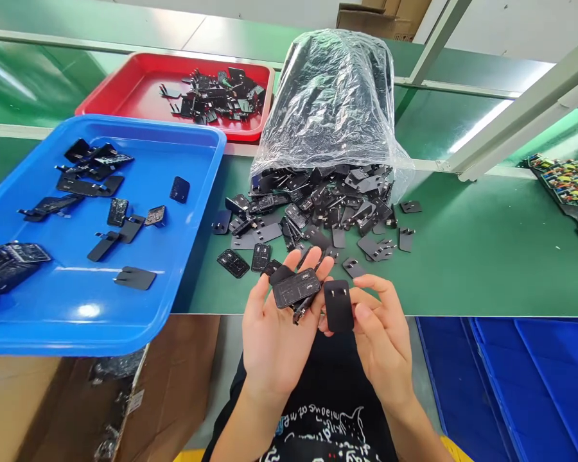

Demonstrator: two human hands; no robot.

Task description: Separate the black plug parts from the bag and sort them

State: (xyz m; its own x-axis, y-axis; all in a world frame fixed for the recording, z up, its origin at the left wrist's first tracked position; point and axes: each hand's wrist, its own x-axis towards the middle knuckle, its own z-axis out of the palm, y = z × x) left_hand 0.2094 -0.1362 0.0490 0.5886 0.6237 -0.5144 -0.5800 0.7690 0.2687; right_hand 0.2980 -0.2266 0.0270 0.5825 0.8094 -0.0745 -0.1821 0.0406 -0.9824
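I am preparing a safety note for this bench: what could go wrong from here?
The loose black pieces on the left hand's open palm could slide off. The blue tray overhangs the table's front edge, so a bump might tip it. More black parts may spill from the plastic bag's open mouth.

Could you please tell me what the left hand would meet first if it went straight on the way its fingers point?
The left hand would probably meet the pile of black plugs at the plastic bag's mouth, though the hand's height above the green table is hard to judge.
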